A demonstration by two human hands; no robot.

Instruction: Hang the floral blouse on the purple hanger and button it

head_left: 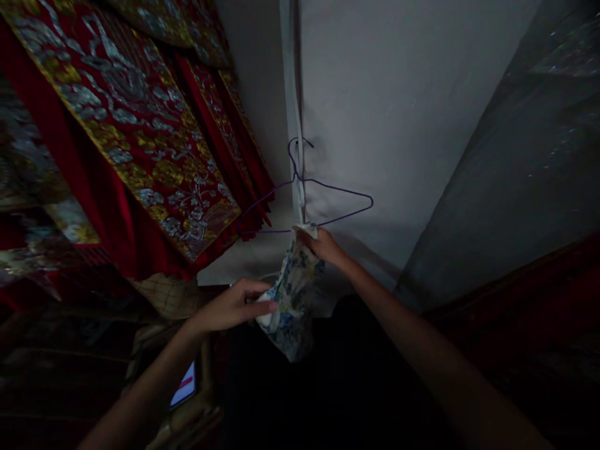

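A thin white cloth with a blue and green floral print [297, 294] hangs bunched between my two hands. My right hand [323, 244] grips its upper end, fingers closed and partly hidden by the fabric. Lower down, my left hand [248, 303] pinches the cloth's left edge between thumb and fingers. Just above and behind the cloth, a purple wire hanger [344, 189] hangs against the wall by its hook. A pale strap or cord [299, 112] runs down past the hook to the top of the cloth; whether it is joined to the cloth I cannot tell.
Red embroidered hangings with gold and silver patterns [164, 125] fill the left, reaching over the hanger's left end. A pale wall [375, 94] stands ahead, with clear plastic sheeting [515, 169] at right. At lower left, a lit phone [184, 384] lies on a bamboo-like seat [206, 369].
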